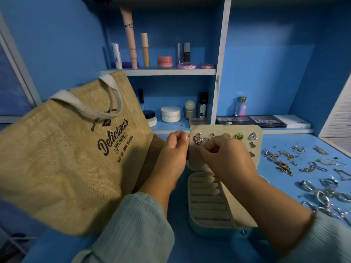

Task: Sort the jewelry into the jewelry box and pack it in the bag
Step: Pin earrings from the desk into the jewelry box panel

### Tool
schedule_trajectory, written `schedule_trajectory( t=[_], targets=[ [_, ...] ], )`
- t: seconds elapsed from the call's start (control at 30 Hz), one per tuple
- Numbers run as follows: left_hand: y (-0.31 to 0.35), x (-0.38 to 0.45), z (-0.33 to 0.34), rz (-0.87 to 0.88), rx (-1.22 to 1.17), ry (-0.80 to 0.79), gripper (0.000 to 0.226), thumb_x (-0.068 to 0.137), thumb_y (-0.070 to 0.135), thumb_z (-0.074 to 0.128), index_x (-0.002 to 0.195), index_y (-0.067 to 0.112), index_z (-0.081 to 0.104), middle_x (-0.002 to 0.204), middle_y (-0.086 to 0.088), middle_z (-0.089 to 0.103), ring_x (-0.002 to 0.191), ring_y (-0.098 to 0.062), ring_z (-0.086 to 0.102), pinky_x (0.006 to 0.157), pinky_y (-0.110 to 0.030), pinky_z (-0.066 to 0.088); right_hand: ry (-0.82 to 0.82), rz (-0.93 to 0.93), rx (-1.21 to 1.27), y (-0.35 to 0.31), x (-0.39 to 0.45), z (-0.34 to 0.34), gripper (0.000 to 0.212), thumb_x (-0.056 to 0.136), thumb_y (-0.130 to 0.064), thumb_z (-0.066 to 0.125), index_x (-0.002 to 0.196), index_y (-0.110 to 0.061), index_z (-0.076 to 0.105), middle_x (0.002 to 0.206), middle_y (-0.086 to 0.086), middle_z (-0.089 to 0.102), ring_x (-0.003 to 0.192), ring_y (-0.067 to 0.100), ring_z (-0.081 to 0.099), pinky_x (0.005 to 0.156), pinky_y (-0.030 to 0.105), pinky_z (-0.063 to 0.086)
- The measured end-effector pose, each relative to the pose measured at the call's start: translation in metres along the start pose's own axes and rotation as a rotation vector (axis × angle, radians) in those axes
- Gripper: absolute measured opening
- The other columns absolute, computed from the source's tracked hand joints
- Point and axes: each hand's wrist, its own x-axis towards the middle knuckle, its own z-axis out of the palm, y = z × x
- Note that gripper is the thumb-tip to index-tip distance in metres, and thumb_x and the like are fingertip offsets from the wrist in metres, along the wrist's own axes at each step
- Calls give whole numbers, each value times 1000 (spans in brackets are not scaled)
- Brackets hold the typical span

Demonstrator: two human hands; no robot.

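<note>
Sorting step underway, earrings going onto the lid panel. Jewelry box (209, 202) sits open near front-center of the desk (284, 141), lid (226, 147) upright w/ several earrings (239, 136) pinned along its top edge. Left hand (175, 147) curls round the lid's left edge, steadying it; right hand (218, 154) pinches something tiny against the panel, prob. another earring, can't tell for sure. Loose chains & rings (313, 177) spread over the desk's right side, unsorted. Bag (76, 149) leans at the left edge. Next: seat the stud, then grab from the pile; ring rolls look empty.
</note>
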Motion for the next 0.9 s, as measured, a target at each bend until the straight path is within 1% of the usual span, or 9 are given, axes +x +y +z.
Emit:
schedule_trajectory(
  t=[0.13, 0.37, 0.53, 0.63, 0.77, 0.9],
  targets=[
    [4, -3, 1, 34, 32, 4, 13, 98, 34, 38, 92, 35, 50, 101, 4, 59, 101, -14, 56, 98, -42, 45, 8, 2, 5, 1, -1, 1, 26, 86, -33, 60, 75, -10, 65, 70, 6, 64, 65, 21, 58, 64, 40, 51],
    [5, -4, 2, 42, 7, 15, 13, 98, 31, 40, 92, 34, 51, 106, -2, 60, 106, -20, 57, 99, -45, 45, 40, 10, 27, 4, -1, 5, 24, 86, -34, 59, 75, -13, 65, 68, 3, 62, 65, 20, 57, 63, 40, 51],
    [5, -5, 2, 55, 11, 18, 12, 98, 30, 41, 92, 34, 51, 104, 0, 60, 105, -21, 57, 98, -47, 45, 65, 8, 25, 5, -1, 6, 25, 86, -33, 60, 74, -11, 65, 67, 5, 62, 64, 22, 57, 61, 37, 48],
    [5, -6, 2, 85, 16, 19, 12, 98, 29, 42, 91, 34, 51, 97, 1, 60, 101, -21, 58, 97, -48, 45, 76, 8, 15, 6, -1, 7, 23, 86, -34, 59, 75, -14, 65, 66, 1, 61, 63, 19, 56, 60, 35, 48],
    [6, -7, 3, 141, 40, 31, 13, 98, 26, 42, 90, 32, 49, 87, 3, 57, 88, -16, 55, 93, -47, 48, 81, -9, 6, 6, -2, 8, 22, 87, -34, 59, 75, -16, 65, 67, -1, 60, 63, 16, 55, 58, 32, 45],
    [7, -8, 5, 155, 36, 51, 13, 98, 25, 41, 90, 32, 48, 89, 4, 56, 89, -14, 55, 92, -43, 48, 91, -9, -7, 6, -3, 8, 22, 87, -34, 58, 75, -17, 64, 67, -2, 60, 63, 16, 54, 57, 30, 43]
  ],
)
